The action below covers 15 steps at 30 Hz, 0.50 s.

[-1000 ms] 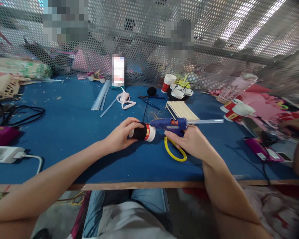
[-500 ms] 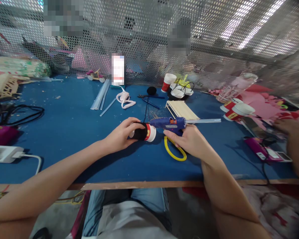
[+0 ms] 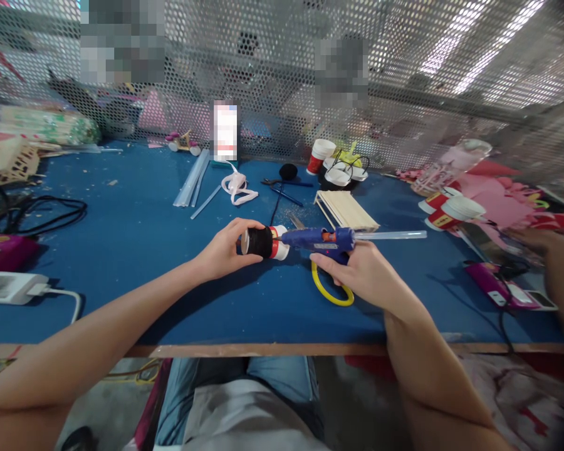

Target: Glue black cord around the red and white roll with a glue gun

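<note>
A paper cup (image 3: 279, 243), partly wrapped in black yarn (image 3: 259, 243), lies on its side in my left hand (image 3: 232, 247), with thumb and fingers around its wrapped end. My right hand (image 3: 364, 266) grips a blue hot glue gun (image 3: 322, 241), a clear glue stick (image 3: 395, 235) poking out of its back. The gun's nozzle is at the cup, by the edge of the yarn. Under the gun and my right hand lie yellow-handled scissors (image 3: 331, 294), partly hidden. From the cup a black strand runs back to a ball of yarn (image 3: 288, 171).
Pliers (image 3: 286, 183), white ribbon (image 3: 237, 188), clear glue sticks (image 3: 191, 178) and a small wooden-stick frame (image 3: 348, 210) lie beyond my hands. More paper cups (image 3: 454, 210) stand at the right, near another person's arm (image 3: 561, 275). A white adapter (image 3: 14, 288) sits at the left.
My left hand has turned the cup slightly, showing more of the yarn. The glue gun's nozzle has moved left over the cup to the yarn's edge.
</note>
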{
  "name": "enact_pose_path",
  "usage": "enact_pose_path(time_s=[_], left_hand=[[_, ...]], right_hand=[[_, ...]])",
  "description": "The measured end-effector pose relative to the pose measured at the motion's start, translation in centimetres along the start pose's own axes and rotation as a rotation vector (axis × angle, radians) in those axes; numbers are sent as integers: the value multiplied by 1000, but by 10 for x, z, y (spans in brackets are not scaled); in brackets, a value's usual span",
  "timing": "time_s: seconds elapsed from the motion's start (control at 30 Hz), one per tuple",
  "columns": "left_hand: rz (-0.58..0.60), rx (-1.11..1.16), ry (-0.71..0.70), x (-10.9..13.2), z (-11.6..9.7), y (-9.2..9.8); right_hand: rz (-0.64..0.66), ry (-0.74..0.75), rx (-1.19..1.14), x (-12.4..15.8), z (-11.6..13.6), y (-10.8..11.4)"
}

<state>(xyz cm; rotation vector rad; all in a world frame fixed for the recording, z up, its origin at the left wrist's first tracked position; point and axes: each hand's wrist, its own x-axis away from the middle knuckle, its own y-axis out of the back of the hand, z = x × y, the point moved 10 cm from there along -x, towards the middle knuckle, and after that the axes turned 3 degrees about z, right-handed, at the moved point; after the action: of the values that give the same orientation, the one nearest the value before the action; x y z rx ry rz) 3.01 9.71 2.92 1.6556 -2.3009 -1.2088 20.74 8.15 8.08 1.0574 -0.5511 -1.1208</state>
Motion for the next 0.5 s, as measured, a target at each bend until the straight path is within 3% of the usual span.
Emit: enact_pose_path(time_s=[0.3, 0.5], left_hand=[[-35, 9, 59, -2, 9, 3], [-9, -11, 22, -1, 1, 0]], right_hand=[[43, 2, 30, 0, -4, -7], [-9, -2, -5, 0, -3, 0]])
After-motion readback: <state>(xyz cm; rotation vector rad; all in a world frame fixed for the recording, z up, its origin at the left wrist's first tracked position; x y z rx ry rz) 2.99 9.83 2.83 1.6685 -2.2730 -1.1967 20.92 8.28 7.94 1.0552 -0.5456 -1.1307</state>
